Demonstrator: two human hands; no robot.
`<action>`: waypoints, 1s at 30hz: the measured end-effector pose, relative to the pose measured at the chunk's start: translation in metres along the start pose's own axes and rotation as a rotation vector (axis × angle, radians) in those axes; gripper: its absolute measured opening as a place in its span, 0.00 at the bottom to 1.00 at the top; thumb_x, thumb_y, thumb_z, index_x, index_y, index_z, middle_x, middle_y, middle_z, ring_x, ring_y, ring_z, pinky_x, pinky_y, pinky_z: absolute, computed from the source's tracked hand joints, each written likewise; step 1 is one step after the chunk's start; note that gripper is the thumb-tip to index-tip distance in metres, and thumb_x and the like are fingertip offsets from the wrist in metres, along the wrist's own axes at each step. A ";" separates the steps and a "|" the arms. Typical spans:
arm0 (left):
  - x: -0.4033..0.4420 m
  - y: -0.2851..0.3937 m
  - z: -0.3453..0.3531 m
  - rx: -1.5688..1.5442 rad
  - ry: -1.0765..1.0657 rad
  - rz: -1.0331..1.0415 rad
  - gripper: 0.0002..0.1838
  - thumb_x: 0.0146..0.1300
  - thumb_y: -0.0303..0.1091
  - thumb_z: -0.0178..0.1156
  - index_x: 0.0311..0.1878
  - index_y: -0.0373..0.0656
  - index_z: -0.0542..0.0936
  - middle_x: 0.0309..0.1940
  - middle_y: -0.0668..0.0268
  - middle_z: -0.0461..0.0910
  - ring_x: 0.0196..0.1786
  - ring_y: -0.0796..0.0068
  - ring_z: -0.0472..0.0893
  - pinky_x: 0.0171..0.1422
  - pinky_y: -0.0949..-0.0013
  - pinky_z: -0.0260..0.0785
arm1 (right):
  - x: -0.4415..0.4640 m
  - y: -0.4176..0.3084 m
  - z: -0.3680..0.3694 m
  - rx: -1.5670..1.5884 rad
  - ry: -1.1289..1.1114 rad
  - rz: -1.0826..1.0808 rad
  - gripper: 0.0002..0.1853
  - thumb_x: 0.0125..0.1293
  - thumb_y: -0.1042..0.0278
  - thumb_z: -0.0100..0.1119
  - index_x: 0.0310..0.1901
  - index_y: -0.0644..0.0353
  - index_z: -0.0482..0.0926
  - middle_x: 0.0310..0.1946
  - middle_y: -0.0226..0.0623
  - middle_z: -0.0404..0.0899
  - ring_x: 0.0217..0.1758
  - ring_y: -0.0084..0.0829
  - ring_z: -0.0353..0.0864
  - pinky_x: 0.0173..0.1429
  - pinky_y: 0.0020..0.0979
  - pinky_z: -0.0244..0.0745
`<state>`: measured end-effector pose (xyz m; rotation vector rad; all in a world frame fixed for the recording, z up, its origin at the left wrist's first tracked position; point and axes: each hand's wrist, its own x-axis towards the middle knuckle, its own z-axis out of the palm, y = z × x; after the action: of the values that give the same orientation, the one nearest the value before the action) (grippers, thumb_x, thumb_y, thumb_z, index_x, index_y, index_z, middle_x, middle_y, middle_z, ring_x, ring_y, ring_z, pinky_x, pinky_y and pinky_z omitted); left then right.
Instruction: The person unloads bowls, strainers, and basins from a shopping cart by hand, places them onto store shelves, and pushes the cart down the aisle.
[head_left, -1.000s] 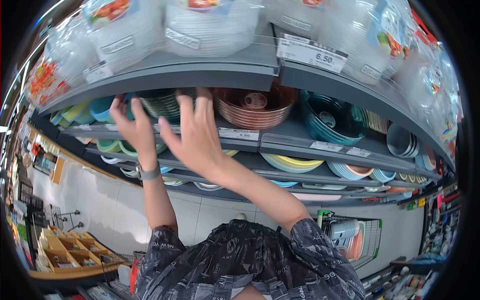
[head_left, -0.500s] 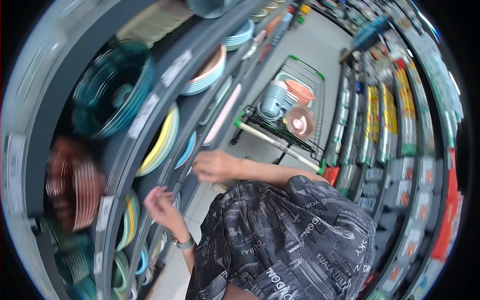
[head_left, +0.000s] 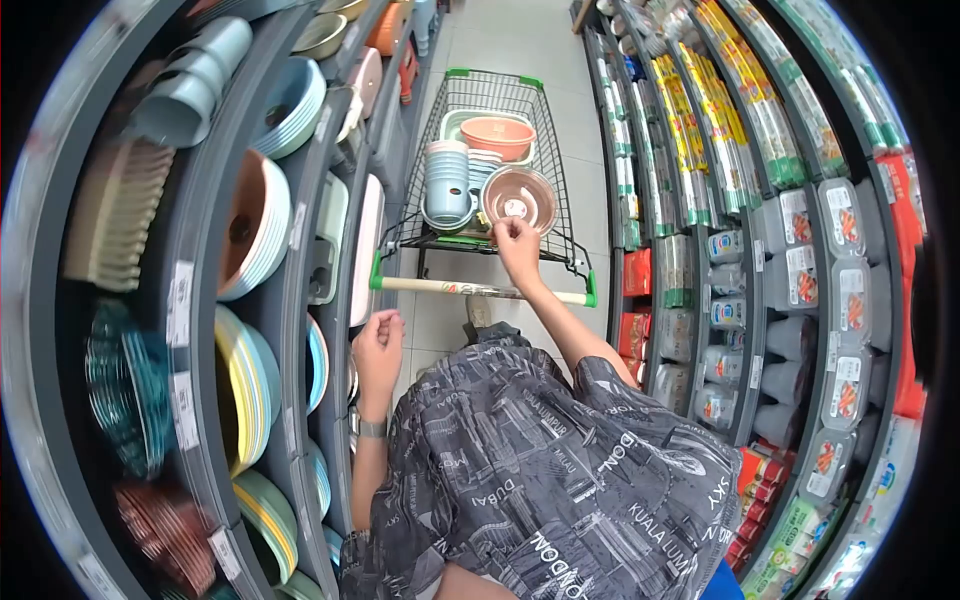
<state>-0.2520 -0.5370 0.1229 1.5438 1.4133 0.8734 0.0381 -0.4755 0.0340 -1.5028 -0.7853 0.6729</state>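
Stocked shelves flank the cart, handlebar between person and brown bowl.

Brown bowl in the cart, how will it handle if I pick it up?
The brown bowl looks translucent, like plastic, so it's probably stiff and light for its size. Its glossy surface may be slippery.

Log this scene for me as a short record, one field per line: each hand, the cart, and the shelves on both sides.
Left hand: fingers curled, nothing visible in it, beside the left shelves
Right hand: fingertips at the near rim of a brown see-through bowl; contact unclear
Cart: holds that bowl, stacked blue-grey cups, an orange basin
Left shelves: yellow-edged basins, teal bowls
Right shelves: red packs, among other packaged goods
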 end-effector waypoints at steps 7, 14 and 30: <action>0.092 0.016 0.073 0.058 -0.258 0.078 0.10 0.71 0.32 0.60 0.44 0.33 0.81 0.32 0.57 0.86 0.35 0.70 0.87 0.41 0.69 0.78 | 0.057 0.099 -0.059 -0.274 0.090 0.328 0.14 0.62 0.63 0.62 0.33 0.70 0.82 0.25 0.49 0.85 0.31 0.41 0.88 0.41 0.38 0.80; 0.179 -0.033 0.166 0.169 -0.494 0.009 0.15 0.65 0.36 0.62 0.45 0.32 0.82 0.34 0.54 0.87 0.37 0.64 0.87 0.45 0.65 0.78 | 0.069 0.128 -0.074 -0.640 -0.090 0.407 0.17 0.59 0.58 0.67 0.38 0.66 0.84 0.34 0.51 0.87 0.43 0.48 0.87 0.51 0.42 0.80; 0.224 -0.122 0.258 0.428 -0.372 -0.030 0.24 0.57 0.30 0.63 0.55 0.28 0.73 0.50 0.38 0.77 0.56 0.39 0.75 0.64 0.49 0.68 | 0.049 0.136 -0.027 -0.867 0.039 0.252 0.19 0.59 0.72 0.64 0.49 0.72 0.73 0.48 0.62 0.72 0.54 0.59 0.74 0.59 0.51 0.73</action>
<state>-0.0395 -0.3472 -0.1021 1.8782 1.3940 0.2452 0.1006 -0.4556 -0.0974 -2.4235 -0.9199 0.4966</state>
